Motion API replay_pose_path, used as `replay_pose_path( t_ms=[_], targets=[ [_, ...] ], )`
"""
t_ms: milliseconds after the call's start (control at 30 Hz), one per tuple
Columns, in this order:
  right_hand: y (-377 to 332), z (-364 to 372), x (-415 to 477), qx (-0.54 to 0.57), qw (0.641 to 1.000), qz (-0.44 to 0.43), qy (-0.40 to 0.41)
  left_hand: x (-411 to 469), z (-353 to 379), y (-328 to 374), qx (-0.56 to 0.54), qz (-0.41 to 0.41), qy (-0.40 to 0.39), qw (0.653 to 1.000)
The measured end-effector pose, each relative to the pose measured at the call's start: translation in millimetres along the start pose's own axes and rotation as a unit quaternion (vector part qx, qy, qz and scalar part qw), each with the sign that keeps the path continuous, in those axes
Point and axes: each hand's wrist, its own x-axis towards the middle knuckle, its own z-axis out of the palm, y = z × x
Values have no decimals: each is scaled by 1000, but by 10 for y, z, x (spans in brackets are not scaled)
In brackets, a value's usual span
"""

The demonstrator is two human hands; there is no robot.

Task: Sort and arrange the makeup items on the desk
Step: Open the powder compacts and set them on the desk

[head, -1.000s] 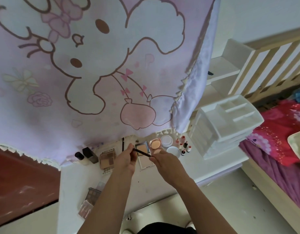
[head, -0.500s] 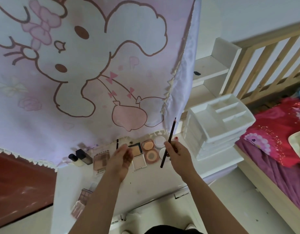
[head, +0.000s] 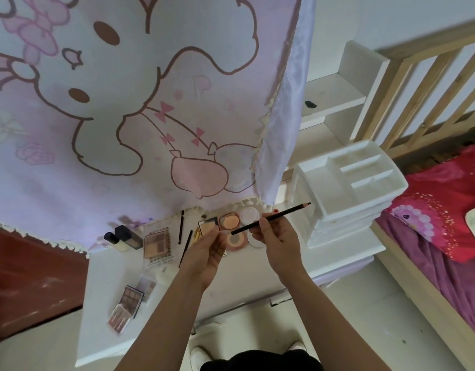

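Black pencil (head: 292,210) near white organizer (head: 343,223)

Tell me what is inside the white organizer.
The white organizer's open top compartments show nothing in them; whatever its lower tiers hold is hidden by their walls.

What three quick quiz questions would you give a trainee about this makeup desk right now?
1. True or false: the left hand grips the black pencil.
2. The raised pencil's sharpened tip points: A toward the white organiser; B straight down; C straight up.
3. How many thin dark pencils lie flat on the desk?
Key: 1 false, the right hand holds it; 2 A; 3 two.
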Motion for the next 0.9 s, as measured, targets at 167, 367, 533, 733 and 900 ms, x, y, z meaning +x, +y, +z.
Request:
replay_pose_path(
  t_ms=[167, 367, 533, 733, 900],
  targets=[
    [-14, 6, 49, 26, 1000, 3, -2, 41, 51, 13, -4, 2, 2, 1000],
    [-11, 52, 109, 40, 999, 9, 8, 116, 46, 43, 25, -5, -23, 999],
    [65, 92, 148, 49, 998, 28, 26, 205, 27, 27, 35, -18, -31, 999],
    [216, 63, 195, -39, 997, 39, 60, 407, 5, -143, 210, 10, -54, 976],
    [472, -323, 387, -494, 868, -18, 37, 718, -255, -507, 632, 126, -46, 763]
  ],
)
